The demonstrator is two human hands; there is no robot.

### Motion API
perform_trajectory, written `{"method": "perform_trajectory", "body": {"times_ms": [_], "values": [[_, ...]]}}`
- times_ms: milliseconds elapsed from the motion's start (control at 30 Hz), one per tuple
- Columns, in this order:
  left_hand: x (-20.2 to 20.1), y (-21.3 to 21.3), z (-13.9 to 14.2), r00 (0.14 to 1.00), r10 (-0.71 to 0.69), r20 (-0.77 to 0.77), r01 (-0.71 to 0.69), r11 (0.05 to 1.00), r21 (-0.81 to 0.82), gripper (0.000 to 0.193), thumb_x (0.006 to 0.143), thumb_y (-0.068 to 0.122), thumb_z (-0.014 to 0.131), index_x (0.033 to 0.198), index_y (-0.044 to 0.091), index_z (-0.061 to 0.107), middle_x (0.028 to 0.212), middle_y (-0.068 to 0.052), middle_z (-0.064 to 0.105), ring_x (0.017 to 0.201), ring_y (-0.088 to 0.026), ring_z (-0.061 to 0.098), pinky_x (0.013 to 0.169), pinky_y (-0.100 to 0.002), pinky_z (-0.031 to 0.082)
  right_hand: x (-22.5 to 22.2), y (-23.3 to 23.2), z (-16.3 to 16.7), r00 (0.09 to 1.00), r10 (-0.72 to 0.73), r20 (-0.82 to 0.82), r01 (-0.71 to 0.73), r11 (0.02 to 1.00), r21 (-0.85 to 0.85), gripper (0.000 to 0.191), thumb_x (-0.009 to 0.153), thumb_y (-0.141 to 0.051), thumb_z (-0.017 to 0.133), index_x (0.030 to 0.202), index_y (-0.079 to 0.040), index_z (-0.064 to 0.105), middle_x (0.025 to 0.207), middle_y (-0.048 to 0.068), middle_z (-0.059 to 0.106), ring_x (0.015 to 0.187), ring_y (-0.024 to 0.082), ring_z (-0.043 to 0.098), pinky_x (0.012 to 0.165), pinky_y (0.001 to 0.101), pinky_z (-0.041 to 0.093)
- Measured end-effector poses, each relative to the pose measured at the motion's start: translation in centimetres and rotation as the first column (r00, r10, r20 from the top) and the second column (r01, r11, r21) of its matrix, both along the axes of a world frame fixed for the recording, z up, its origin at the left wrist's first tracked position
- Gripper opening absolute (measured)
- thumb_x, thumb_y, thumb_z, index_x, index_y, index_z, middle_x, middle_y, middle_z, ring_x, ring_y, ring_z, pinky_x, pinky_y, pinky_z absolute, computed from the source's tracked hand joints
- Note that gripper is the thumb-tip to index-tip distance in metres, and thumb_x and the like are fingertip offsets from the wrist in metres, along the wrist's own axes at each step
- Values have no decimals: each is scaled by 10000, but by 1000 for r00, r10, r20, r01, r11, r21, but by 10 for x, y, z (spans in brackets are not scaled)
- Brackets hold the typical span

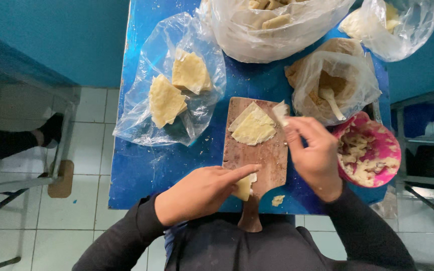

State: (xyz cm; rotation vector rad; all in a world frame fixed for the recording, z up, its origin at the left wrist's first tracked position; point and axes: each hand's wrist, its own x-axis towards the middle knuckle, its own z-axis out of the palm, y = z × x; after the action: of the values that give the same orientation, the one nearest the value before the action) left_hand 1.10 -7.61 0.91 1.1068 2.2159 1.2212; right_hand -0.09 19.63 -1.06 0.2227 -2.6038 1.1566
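- wooden cutting board (263,155) with handle toward the body, lying on blue table (141,165).
- left hand (202,193) loosely curled, forefinger stretched out across near end of board; pale dough piece (243,188) under the fingers — pinched or only pressed down, cannot tell.
- right hand (315,155) closed round a knife; only the blade (277,116) visible, smeared pale, tip over far right corner of board.
- flat dough sheets (252,126) stacked on far half of board, just beside the blade.
- small dough scrap (277,200) on table near board's handle.
- pink bowl (393,145) right of board, close to right hand — holding pale dough trimmings (365,160).
- clear plastic bag (141,110) lying flat to the left, two folded dough pieces (177,88) on it.
- open bag of brownish powder (335,83) behind right hand, pale spoon (331,98) standing in it.
- two more plastic bags of dough (272,25) at far edge.
- dark sleeves on both arms; white tiled floor (76,200) beside table.
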Motion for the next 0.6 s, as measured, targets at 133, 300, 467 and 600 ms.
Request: {"method": "perform_trajectory", "body": {"times_ms": [133,300,467,600], "values": [[-5,-15,10,1000,23,21,-25,995,93,680,846,25,675,1491,143,498,992,-115,748,930,-341,693,790,-420,543,3,-27,-5,972,227,-64,-198,931,308,221,899,-101,716,1114,-53,726,1054,95,707,967,311,651,847,413,459],[-5,-29,15,937,226,266,-230,973,-15,668,919,48,691,1538,174,475,859,-150,740,763,-309,691,695,-366,551,10,-35,-4,960,253,-123,-183,893,410,253,887,-99,713,1137,-56,715,1083,67,677,1017,282,618,873,420,446],[-5,-8,-2,808,441,391,-543,815,202,766,952,18,683,1614,154,324,1019,-102,802,949,-56,689,826,-258,577,14,-38,0,960,268,-84,-216,896,388,318,861,-157,747,1162,-63,710,1084,71,683,1003,284,620,863,418,446],[-3,17,-18,688,482,542,-685,679,266,816,932,16,713,1630,139,309,1011,-101,790,945,-41,652,820,-239,564,18,-34,7,965,214,-155,-175,957,231,389,821,-191,830,1156,-68,674,1103,96,684,1007,300,639,866,409,458]]}}
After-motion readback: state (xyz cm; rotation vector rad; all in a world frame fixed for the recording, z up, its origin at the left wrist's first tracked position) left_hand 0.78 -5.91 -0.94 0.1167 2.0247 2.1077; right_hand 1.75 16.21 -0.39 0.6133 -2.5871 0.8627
